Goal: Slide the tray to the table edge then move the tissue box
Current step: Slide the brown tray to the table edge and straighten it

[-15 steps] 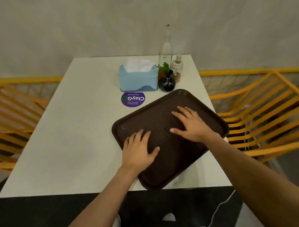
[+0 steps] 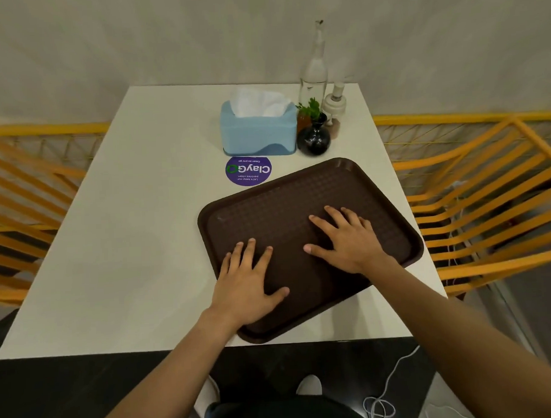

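A dark brown tray [image 2: 283,208] lies askew on the white table [image 2: 127,247], with its near corner at the table's front edge. My left hand [image 2: 252,279] rests flat on the tray's near left part, fingers spread. My right hand [image 2: 348,240] presses flat on the tray's right half, fingers also apart. Neither hand grips anything. The light blue tissue box [image 2: 258,133], with white tissue sticking out of its top, stands at the far side of the table, beyond the tray and apart from it.
A black vase with a green sprig [image 2: 313,137], a tall glass bottle [image 2: 314,68] and a small white bottle [image 2: 334,103] stand right of the tissue box. A purple round sticker [image 2: 249,170] lies before the box. Orange slatted chairs [image 2: 488,205] flank the table.
The tray has turned slightly clockwise under my flat hands, and its near corner has shifted left along the front edge. The tissue box has not moved.
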A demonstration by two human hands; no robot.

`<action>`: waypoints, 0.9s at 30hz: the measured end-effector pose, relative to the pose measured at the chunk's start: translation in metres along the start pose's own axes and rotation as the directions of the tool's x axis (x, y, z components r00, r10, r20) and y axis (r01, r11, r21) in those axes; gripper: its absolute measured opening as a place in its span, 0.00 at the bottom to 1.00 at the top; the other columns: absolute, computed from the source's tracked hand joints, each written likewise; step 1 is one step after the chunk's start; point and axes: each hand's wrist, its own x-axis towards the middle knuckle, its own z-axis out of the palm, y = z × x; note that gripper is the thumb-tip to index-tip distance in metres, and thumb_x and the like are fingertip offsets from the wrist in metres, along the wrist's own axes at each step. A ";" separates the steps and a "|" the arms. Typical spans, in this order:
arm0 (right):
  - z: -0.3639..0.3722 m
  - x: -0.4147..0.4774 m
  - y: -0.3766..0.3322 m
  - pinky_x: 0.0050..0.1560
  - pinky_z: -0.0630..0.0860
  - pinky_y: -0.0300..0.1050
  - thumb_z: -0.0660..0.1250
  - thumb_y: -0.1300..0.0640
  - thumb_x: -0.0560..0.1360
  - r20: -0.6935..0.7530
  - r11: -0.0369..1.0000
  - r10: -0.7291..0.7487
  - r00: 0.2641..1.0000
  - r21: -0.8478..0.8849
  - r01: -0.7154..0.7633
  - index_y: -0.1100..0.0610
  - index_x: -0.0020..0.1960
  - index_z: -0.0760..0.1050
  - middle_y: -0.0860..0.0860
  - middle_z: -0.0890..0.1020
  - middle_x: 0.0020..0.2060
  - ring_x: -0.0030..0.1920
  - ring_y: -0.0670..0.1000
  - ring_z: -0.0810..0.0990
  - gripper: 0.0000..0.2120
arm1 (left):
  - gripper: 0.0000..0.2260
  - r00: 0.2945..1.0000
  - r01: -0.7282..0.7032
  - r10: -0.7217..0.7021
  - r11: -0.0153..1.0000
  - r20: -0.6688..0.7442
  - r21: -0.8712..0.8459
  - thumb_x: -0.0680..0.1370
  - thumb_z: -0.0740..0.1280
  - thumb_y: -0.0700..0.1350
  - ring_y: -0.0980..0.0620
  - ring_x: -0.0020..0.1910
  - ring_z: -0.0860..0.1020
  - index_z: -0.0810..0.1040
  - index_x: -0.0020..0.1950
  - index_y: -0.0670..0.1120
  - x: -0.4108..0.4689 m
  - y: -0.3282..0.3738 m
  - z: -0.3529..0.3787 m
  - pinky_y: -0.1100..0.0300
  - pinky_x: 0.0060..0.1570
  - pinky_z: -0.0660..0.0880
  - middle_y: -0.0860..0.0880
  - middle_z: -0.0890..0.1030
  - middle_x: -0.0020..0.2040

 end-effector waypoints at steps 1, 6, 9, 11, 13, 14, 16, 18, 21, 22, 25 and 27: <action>0.001 -0.001 -0.010 0.72 0.56 0.66 0.41 0.18 0.69 -0.006 1.000 0.023 1.000 -0.007 -0.023 0.35 0.78 0.51 0.49 0.56 0.80 0.77 0.60 0.54 0.42 | 0.41 1.000 0.013 -0.013 1.000 0.011 -0.006 0.74 0.55 0.71 0.42 0.81 0.46 0.51 0.82 0.55 -0.002 -0.003 -0.003 0.44 0.77 0.48 0.45 0.48 0.83; 0.004 -0.010 -0.066 0.63 0.66 0.65 0.43 0.20 0.71 -0.062 0.989 0.127 0.990 -0.068 -0.131 0.40 0.77 0.59 0.53 0.65 0.74 0.70 0.63 0.65 0.41 | 0.35 0.989 0.145 -0.146 0.987 -0.020 -0.066 0.78 0.53 0.66 0.42 0.79 0.54 0.53 0.81 0.51 -0.015 -0.012 -0.008 0.42 0.73 0.59 0.45 0.55 0.82; 0.001 -0.009 -0.092 0.59 0.72 0.62 0.50 0.25 0.75 -0.118 0.989 0.110 0.987 -0.088 -0.121 0.45 0.72 0.69 0.54 0.73 0.67 0.64 0.62 0.71 0.35 | 0.40 0.979 0.199 -0.202 0.977 -0.031 -0.079 0.76 0.45 0.73 0.42 0.80 0.52 0.49 0.82 0.52 -0.019 -0.026 -0.009 0.40 0.74 0.55 0.44 0.54 0.82; -0.009 -0.003 -0.099 0.57 0.74 0.59 0.54 0.31 0.78 -0.162 0.995 0.090 0.983 -0.024 -0.095 0.48 0.64 0.77 0.52 0.77 0.60 0.60 0.59 0.75 0.28 | 0.42 0.975 0.223 -0.224 0.972 -0.001 -0.078 0.74 0.42 0.75 0.41 0.81 0.47 0.48 0.82 0.53 -0.020 -0.040 -0.007 0.37 0.75 0.50 0.44 0.50 0.83; -0.017 0.007 -0.100 0.55 0.74 0.56 0.57 0.38 0.80 -0.209 0.998 0.053 0.976 0.027 -0.049 0.50 0.59 0.79 0.50 0.78 0.55 0.57 0.56 0.76 0.20 | 0.43 0.971 0.238 -0.238 0.969 0.016 -0.062 0.73 0.42 0.76 0.41 0.81 0.43 0.46 0.82 0.54 -0.022 -0.055 -0.006 0.35 0.75 0.47 0.45 0.46 0.83; -0.021 0.013 -0.101 0.54 0.75 0.54 0.58 0.42 0.81 -0.230 0.999 0.031 0.973 0.049 -0.020 0.50 0.58 0.80 0.50 0.78 0.54 0.56 0.55 0.75 0.17 | 0.43 0.970 0.241 -0.241 0.969 0.015 -0.052 0.73 0.43 0.77 0.41 0.81 0.42 0.46 0.82 0.54 -0.023 -0.062 -0.005 0.34 0.75 0.46 0.45 0.45 0.83; -0.026 0.024 -0.102 0.55 0.75 0.53 0.61 0.47 0.81 -0.250 0.996 -0.009 0.968 0.082 0.030 0.51 0.58 0.79 0.50 0.77 0.56 0.57 0.54 0.74 0.13 | 0.43 0.972 0.236 -0.236 0.971 0.008 -0.037 0.73 0.45 0.77 0.41 0.81 0.41 0.45 0.82 0.54 -0.024 -0.076 -0.006 0.34 0.75 0.45 0.45 0.44 0.83; -0.029 0.036 -0.104 0.57 0.75 0.54 0.62 0.49 0.81 -0.256 0.994 -0.040 0.966 0.084 0.064 0.51 0.61 0.78 0.51 0.76 0.60 0.60 0.54 0.73 0.12 | 0.44 0.976 0.218 -0.218 0.975 0.008 -0.036 0.72 0.46 0.77 0.41 0.81 0.41 0.45 0.82 0.55 -0.026 -0.089 -0.008 0.35 0.75 0.44 0.45 0.44 0.83; -0.032 0.055 -0.107 0.60 0.74 0.58 0.63 0.52 0.81 -0.265 0.995 -0.054 0.963 0.065 0.074 0.52 0.68 0.74 0.53 0.73 0.65 0.64 0.58 0.71 0.17 | 0.44 0.984 0.176 -0.176 0.983 0.005 -0.055 0.73 0.47 0.77 0.42 0.81 0.40 0.46 0.82 0.55 -0.026 -0.107 -0.013 0.36 0.75 0.42 0.46 0.44 0.83; -0.034 0.061 -0.109 0.60 0.74 0.60 0.63 0.52 0.81 -0.244 0.996 -0.044 0.969 0.064 0.061 0.52 0.71 0.72 0.54 0.72 0.67 0.65 0.59 0.70 0.19 | 0.43 0.988 0.156 -0.157 0.986 0.003 -0.065 0.73 0.48 0.77 0.43 0.81 0.39 0.46 0.82 0.55 -0.026 -0.114 -0.014 0.37 0.75 0.41 0.46 0.44 0.83; -0.036 0.077 -0.115 0.60 0.74 0.60 0.60 0.51 0.82 -0.150 0.999 -0.036 0.988 0.021 0.040 0.52 0.74 0.67 0.55 0.72 0.69 0.67 0.60 0.70 0.21 | 0.42 0.995 0.097 -0.097 0.991 0.004 -0.090 0.74 0.49 0.76 0.45 0.80 0.38 0.45 0.82 0.56 -0.025 -0.132 -0.019 0.38 0.76 0.39 0.47 0.42 0.83; -0.037 0.082 -0.118 0.58 0.75 0.58 0.58 0.51 0.83 -0.134 0.998 -0.047 0.990 -0.043 0.042 0.52 0.74 0.67 0.55 0.73 0.67 0.65 0.60 0.70 0.20 | 0.42 0.997 0.075 -0.075 0.991 0.001 -0.107 0.75 0.50 0.75 0.45 0.81 0.38 0.46 0.83 0.55 -0.023 -0.143 -0.024 0.41 0.76 0.38 0.48 0.43 0.83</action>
